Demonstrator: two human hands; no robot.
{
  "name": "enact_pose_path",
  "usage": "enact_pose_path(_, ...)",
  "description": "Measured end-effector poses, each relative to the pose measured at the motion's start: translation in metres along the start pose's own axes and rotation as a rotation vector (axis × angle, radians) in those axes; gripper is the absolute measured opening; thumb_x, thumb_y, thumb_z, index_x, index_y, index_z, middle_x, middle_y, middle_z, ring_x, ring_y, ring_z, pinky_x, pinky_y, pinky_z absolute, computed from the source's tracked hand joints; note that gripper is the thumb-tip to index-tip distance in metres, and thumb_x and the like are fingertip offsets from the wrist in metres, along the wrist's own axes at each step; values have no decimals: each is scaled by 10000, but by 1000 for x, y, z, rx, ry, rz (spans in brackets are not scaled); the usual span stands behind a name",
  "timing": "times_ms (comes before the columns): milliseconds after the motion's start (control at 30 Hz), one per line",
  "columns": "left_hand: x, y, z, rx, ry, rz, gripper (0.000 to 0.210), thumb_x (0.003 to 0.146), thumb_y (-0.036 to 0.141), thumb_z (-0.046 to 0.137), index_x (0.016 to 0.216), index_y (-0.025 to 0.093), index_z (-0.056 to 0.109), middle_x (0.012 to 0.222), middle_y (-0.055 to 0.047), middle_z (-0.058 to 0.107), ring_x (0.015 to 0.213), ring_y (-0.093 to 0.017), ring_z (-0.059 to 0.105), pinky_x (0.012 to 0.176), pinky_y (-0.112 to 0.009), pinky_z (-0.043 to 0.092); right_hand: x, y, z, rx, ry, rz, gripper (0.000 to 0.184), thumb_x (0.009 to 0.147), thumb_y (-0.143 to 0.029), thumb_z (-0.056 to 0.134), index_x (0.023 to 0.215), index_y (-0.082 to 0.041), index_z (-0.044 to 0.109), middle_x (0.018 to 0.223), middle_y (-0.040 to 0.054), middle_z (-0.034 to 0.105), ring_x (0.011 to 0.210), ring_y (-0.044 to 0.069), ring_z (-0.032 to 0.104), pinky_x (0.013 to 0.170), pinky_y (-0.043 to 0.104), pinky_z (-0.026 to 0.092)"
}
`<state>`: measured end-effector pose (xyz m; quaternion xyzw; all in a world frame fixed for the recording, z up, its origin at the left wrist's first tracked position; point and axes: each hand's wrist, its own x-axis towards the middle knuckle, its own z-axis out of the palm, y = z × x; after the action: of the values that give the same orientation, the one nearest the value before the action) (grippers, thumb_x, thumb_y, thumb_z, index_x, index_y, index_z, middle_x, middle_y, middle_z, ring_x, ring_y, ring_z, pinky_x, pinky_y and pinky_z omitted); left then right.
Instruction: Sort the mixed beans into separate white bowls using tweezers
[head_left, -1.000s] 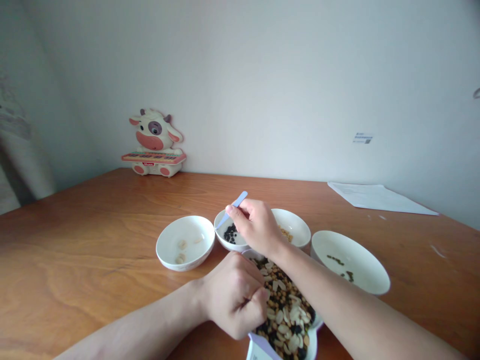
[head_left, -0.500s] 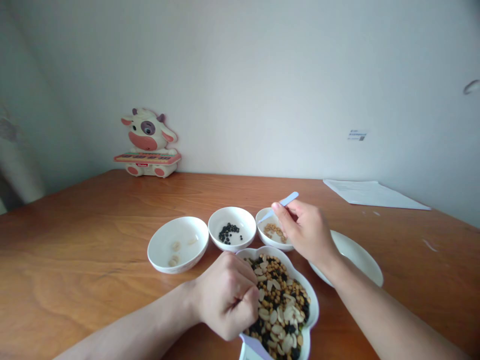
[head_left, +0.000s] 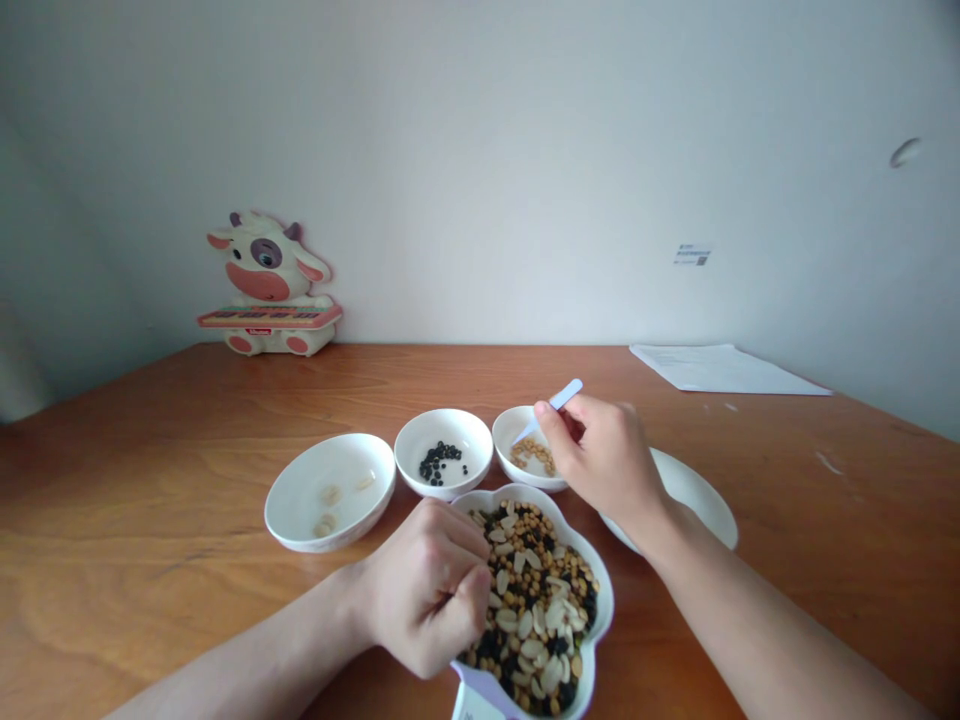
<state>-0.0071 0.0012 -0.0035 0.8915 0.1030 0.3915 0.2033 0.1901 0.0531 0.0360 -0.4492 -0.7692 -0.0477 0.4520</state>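
Observation:
My right hand [head_left: 604, 455] is closed around light-blue plastic tweezers [head_left: 551, 408], their narrow tip pointing down into a small white bowl [head_left: 504, 432] of yellow soybeans [head_left: 531, 458]. Whether the tip touches a bean I cannot tell. Closed in a fist, my left hand [head_left: 431, 590] lies over the left edge of a white flower-shaped tray [head_left: 604, 600]. Its curled fingers hide whatever may be inside them. Soybeans, black beans and pale peanut halves [head_left: 534, 620] are mixed in the tray. A middle bowl [head_left: 469, 430] has black beans [head_left: 441, 462] in it.
At left stands a larger white bowl [head_left: 289, 490] with a few pale peanut halves. Partly behind my right wrist is a white plate [head_left: 701, 500]. A cow-shaped toy keyboard [head_left: 270, 290] and white paper sheets [head_left: 720, 370] lie farther back on the wooden table [head_left: 150, 500], against the wall.
The tweezers' tip has dropped from the small bowl's rim to nearer the soybeans. The whole view has shifted, so everything appears farther left. My left hand stays on the tray's edge.

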Motion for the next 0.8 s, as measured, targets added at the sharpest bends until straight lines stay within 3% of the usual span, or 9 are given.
enact_pose_path(167, -2, 0, -2, 24, 3, 7, 348, 862, 123, 335, 523, 184, 387, 446, -29, 502, 409, -125, 362, 466, -280, 310, -11, -18, 3, 376, -180, -190, 328, 901, -251, 504, 585, -169, 469, 500, -30, 421, 474, 89, 389, 500, 235, 271)
enact_pose_path(300, -2, 1, -4, 32, 34, 8, 424, 928, 174, 302, 535, 180, 461, 448, -42, 530, 411, -132, 400, 479, -282, 336, -23, -26, 16, 385, -469, -227, 325, 885, -222, 507, 570, -170, 449, 530, -12, 475, 513, 100, 414, 538, 254, 290)
enact_pose_path(367, -2, 1, -5, 35, 45, 18, 449, 947, 191, 292, 542, 177, 485, 447, -45, 539, 413, -134, 418, 485, -283, 344, -27, -26, 20, 336, -546, -243, 322, 855, -212, 526, 557, -171, 411, 529, -10, 482, 514, 101, 407, 536, 261, 275)
enact_pose_path(600, -1, 4, -7, 28, 52, -6, 489, 971, 228, 276, 538, 171, 497, 438, -43, 519, 395, -124, 390, 459, -275, 330, -22, -23, 14, 371, -490, -181, 294, 869, -232, 487, 584, -171, 448, 520, -4, 476, 509, 107, 411, 537, 261, 284)
enact_pose_path(800, -1, 4, -7, 39, 50, 7, 549, 996, 253, 230, 540, 165, 522, 451, -54, 526, 414, -130, 429, 485, -280, 357, -22, -21, 14, 203, -473, -191, 317, 831, -225, 537, 550, -174, 399, 483, -29, 407, 483, 92, 314, 521, 268, 230)
